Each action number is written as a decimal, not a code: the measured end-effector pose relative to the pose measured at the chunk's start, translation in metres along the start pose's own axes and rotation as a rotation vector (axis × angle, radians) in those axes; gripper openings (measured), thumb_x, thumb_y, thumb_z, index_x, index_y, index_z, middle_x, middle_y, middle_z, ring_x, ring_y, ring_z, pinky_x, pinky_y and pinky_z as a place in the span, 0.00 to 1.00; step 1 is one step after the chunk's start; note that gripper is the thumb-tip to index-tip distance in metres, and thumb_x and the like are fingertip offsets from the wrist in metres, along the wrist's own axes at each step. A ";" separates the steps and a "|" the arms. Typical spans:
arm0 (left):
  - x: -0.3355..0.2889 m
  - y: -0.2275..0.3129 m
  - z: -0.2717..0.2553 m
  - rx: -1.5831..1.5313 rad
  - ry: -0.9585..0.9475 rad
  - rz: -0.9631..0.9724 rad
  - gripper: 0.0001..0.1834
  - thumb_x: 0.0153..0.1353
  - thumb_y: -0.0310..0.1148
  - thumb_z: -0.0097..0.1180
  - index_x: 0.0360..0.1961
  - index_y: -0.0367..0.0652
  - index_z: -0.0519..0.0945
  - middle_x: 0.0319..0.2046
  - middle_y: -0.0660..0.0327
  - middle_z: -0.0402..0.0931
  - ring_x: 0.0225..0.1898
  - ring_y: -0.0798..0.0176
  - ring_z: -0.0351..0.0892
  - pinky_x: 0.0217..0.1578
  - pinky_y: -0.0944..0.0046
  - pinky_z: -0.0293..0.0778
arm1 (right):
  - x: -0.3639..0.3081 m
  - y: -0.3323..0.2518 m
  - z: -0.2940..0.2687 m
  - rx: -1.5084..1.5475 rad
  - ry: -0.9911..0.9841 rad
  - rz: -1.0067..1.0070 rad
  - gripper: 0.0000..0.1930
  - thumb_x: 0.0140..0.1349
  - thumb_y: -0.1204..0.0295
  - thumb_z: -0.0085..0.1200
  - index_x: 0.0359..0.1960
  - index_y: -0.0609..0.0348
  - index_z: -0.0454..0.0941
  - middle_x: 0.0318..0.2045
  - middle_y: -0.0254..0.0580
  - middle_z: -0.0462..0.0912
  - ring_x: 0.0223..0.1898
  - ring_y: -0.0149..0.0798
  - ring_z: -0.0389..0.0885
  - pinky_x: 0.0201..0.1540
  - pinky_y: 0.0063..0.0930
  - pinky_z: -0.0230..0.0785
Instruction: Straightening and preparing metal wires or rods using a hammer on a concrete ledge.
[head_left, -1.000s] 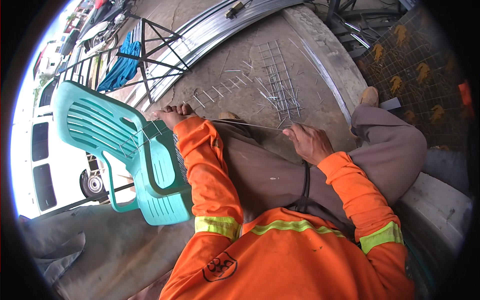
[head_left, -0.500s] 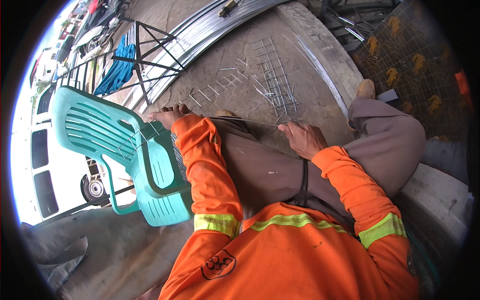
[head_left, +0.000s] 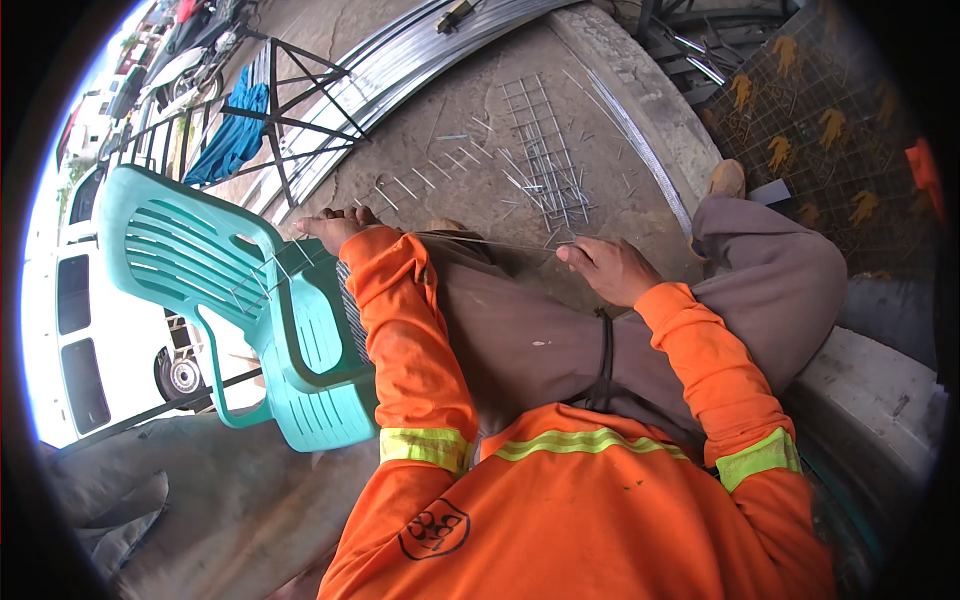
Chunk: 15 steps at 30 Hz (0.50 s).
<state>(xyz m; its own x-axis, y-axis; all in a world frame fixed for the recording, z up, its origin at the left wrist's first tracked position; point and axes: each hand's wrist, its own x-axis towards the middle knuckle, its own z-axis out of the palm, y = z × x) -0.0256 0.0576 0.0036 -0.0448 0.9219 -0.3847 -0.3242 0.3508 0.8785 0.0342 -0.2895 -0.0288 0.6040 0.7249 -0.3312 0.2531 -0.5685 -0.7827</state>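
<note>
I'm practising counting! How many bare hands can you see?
2. The left hand is by the green chair; the right hand is right of the picture's middle, pinching a thin wire. I see no others, though the busy background could hide some.

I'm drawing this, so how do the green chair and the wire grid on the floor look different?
The chair is pale green; the grid is silvery grey. The chair is chunky; the grid is thin and wiry. The chair stands up; the grid lies flat. Both have gaps.

Thin metal wire (head_left: 490, 241), straight, held crosswise
</note>
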 end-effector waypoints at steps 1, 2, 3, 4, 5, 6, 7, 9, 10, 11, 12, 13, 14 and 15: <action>0.002 0.003 -0.001 -0.003 -0.006 0.002 0.33 0.63 0.69 0.31 0.29 0.46 0.63 0.19 0.65 0.57 0.13 0.64 0.49 0.12 0.68 0.53 | -0.003 -0.004 -0.007 0.001 -0.005 -0.002 0.24 0.67 0.50 0.42 0.31 0.60 0.76 0.27 0.55 0.79 0.34 0.61 0.77 0.38 0.50 0.68; 0.016 0.002 -0.008 -0.027 -0.054 -0.003 0.33 0.63 0.69 0.30 0.28 0.48 0.64 0.17 0.65 0.54 0.13 0.65 0.49 0.12 0.67 0.54 | -0.006 -0.007 -0.015 -0.067 0.054 -0.028 0.24 0.66 0.49 0.42 0.31 0.60 0.76 0.27 0.54 0.79 0.34 0.60 0.77 0.38 0.49 0.68; 0.025 0.003 -0.013 -0.026 -0.053 0.002 0.33 0.63 0.69 0.30 0.28 0.48 0.64 0.17 0.65 0.54 0.13 0.65 0.49 0.12 0.67 0.54 | -0.007 -0.010 -0.021 -0.134 0.114 -0.056 0.25 0.66 0.48 0.41 0.31 0.59 0.76 0.27 0.53 0.80 0.34 0.60 0.77 0.38 0.48 0.68; 0.031 0.001 -0.014 -0.062 -0.030 -0.023 0.32 0.63 0.69 0.30 0.27 0.48 0.65 0.16 0.65 0.54 0.13 0.66 0.49 0.12 0.68 0.54 | -0.008 -0.006 -0.026 -0.201 0.110 -0.024 0.26 0.67 0.47 0.40 0.29 0.60 0.74 0.26 0.51 0.78 0.32 0.56 0.76 0.36 0.42 0.67; 0.038 -0.001 -0.016 -0.098 -0.008 -0.047 0.32 0.64 0.68 0.29 0.26 0.49 0.65 0.16 0.66 0.54 0.12 0.67 0.49 0.12 0.69 0.53 | -0.008 -0.006 -0.026 -0.197 0.114 -0.021 0.26 0.67 0.47 0.40 0.29 0.60 0.74 0.26 0.51 0.78 0.32 0.56 0.76 0.36 0.42 0.67; 0.048 -0.002 -0.021 -0.095 -0.011 -0.046 0.32 0.64 0.68 0.29 0.26 0.49 0.65 0.16 0.66 0.54 0.12 0.67 0.49 0.12 0.69 0.53 | -0.007 -0.006 -0.026 -0.207 0.112 0.003 0.27 0.67 0.46 0.40 0.29 0.60 0.75 0.26 0.52 0.79 0.33 0.57 0.77 0.37 0.45 0.68; 0.053 -0.003 -0.026 -0.229 -0.122 -0.065 0.31 0.65 0.66 0.31 0.24 0.49 0.67 0.16 0.68 0.56 0.12 0.69 0.50 0.11 0.70 0.53 | -0.007 -0.006 -0.027 -0.218 0.113 0.029 0.27 0.67 0.46 0.39 0.29 0.59 0.76 0.26 0.53 0.80 0.33 0.59 0.77 0.37 0.47 0.69; 0.053 -0.006 -0.028 -0.361 -0.235 -0.090 0.31 0.66 0.64 0.33 0.22 0.49 0.68 0.15 0.69 0.59 0.12 0.70 0.51 0.10 0.72 0.52 | -0.005 -0.002 -0.023 -0.194 0.110 0.047 0.28 0.66 0.45 0.38 0.29 0.58 0.76 0.26 0.53 0.79 0.33 0.59 0.77 0.37 0.47 0.69; 0.043 -0.005 -0.023 -0.461 -0.332 -0.120 0.30 0.66 0.63 0.34 0.19 0.49 0.67 0.13 0.69 0.57 0.10 0.71 0.50 0.09 0.73 0.50 | -0.005 0.000 -0.023 -0.171 0.106 0.061 0.28 0.66 0.44 0.38 0.29 0.58 0.76 0.27 0.53 0.79 0.33 0.59 0.77 0.37 0.47 0.69; 0.034 -0.002 -0.018 -0.562 -0.428 -0.149 0.31 0.67 0.61 0.35 0.17 0.49 0.66 0.10 0.70 0.55 0.09 0.72 0.48 0.08 0.73 0.49 | -0.005 0.002 -0.024 -0.170 0.109 0.067 0.28 0.66 0.44 0.38 0.29 0.58 0.76 0.27 0.53 0.79 0.33 0.59 0.77 0.37 0.47 0.69; 0.032 0.002 -0.017 -0.525 -0.448 -0.153 0.30 0.65 0.64 0.33 0.19 0.51 0.64 0.10 0.70 0.49 0.10 0.73 0.48 0.09 0.73 0.46 | -0.005 0.002 -0.025 -0.108 0.028 0.078 0.29 0.66 0.43 0.37 0.29 0.58 0.76 0.28 0.53 0.79 0.34 0.59 0.77 0.38 0.47 0.68; 0.034 0.003 -0.018 -0.523 -0.450 -0.155 0.30 0.65 0.64 0.33 0.19 0.51 0.64 0.10 0.70 0.49 0.10 0.73 0.48 0.09 0.73 0.46 | -0.006 0.003 -0.026 -0.047 -0.054 0.088 0.30 0.66 0.42 0.36 0.30 0.58 0.76 0.28 0.54 0.79 0.34 0.59 0.77 0.39 0.47 0.68; 0.035 0.005 -0.018 -0.528 -0.467 -0.155 0.30 0.65 0.64 0.34 0.18 0.51 0.64 0.10 0.70 0.49 0.10 0.73 0.47 0.09 0.73 0.45 | -0.007 0.005 -0.023 -0.046 -0.053 0.089 0.30 0.66 0.42 0.36 0.30 0.58 0.76 0.28 0.54 0.79 0.34 0.59 0.77 0.39 0.47 0.68; 0.033 0.006 -0.016 -0.534 -0.484 -0.156 0.30 0.65 0.64 0.35 0.18 0.51 0.63 0.10 0.71 0.48 0.10 0.73 0.46 0.09 0.73 0.44 | -0.007 0.007 -0.019 -0.065 -0.059 0.084 0.30 0.66 0.42 0.35 0.30 0.57 0.76 0.29 0.53 0.79 0.35 0.58 0.77 0.39 0.47 0.68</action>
<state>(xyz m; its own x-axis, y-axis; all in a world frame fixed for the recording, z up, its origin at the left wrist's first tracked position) -0.0446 0.0877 -0.0084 0.4219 0.8802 -0.2175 -0.7142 0.4704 0.5183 0.0464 -0.3059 -0.0221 0.5798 0.6942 -0.4265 0.2527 -0.6509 -0.7159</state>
